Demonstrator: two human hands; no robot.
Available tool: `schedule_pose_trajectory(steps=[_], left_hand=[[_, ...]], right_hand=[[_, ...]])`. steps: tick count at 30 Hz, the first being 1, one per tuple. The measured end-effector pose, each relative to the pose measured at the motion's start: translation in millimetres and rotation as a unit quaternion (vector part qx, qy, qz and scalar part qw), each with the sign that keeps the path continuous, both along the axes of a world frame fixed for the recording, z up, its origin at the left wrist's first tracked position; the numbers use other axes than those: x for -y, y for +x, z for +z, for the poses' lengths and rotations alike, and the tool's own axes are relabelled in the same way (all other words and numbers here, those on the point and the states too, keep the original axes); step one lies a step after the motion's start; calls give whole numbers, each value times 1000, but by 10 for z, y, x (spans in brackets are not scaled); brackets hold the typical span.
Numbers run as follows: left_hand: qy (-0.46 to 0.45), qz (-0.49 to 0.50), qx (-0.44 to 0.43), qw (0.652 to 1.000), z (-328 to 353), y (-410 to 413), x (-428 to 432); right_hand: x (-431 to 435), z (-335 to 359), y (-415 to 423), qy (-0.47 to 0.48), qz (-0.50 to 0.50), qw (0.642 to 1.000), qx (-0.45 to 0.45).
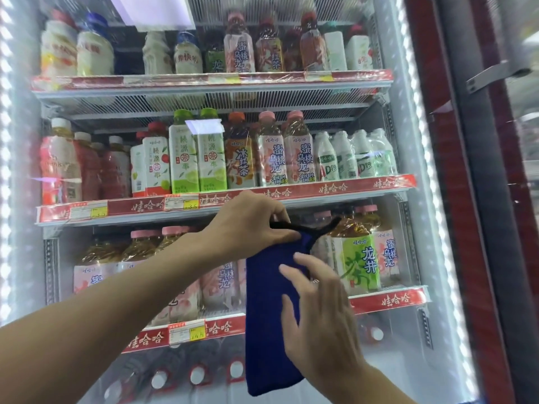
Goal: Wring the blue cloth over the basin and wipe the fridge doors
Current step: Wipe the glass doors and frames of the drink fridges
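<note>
Shop drinks fridge fills the view, its glass fridge door (pixel 388 354) closed and lit by white LED strips down both sides. Red frame (pixel 421 53) stands right of it, with a grey handle bracket (pixel 495 74) on the neighbouring door. Wire shelves (pixel 335 189) with red label strips carry rows of tea and milk bottles (pixel 211 158). Blue cloth (pixel 268 316) hangs folded lengthwise in front of the glass, at lower-shelf height; cannot tell if it touches the door. Left hand (pixel 253 225) pinches the cloth's top edge, fingers curled. Right hand (pixel 318 310) lies on the cloth's right side, fingers straight and spread, not gripping. Yellow price tags (pixel 181 202) sit on the shelf strips.
</note>
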State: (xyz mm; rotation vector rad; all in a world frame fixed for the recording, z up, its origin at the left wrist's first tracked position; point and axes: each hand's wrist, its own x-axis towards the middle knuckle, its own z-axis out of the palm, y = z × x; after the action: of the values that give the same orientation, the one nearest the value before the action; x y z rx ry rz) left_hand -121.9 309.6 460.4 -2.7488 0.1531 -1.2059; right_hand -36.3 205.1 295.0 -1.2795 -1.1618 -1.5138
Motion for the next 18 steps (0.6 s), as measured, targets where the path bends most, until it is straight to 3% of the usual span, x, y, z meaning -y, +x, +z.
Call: schedule_pose_trajectory(steps=[3, 8, 13, 18], left_hand=[[38, 1, 15, 999, 113, 90, 53], [130, -20, 100, 986, 218, 187, 24], [277, -23, 201, 939, 230, 346, -94], [345, 18, 264, 900, 198, 536, -237]], right_hand=[[-134, 57, 41, -40, -10, 999, 35], [-296, 171, 175, -62, -51, 997, -10], [-418, 198, 428, -105, -147, 983, -14], [-544, 306, 529, -143, -169, 975, -17]])
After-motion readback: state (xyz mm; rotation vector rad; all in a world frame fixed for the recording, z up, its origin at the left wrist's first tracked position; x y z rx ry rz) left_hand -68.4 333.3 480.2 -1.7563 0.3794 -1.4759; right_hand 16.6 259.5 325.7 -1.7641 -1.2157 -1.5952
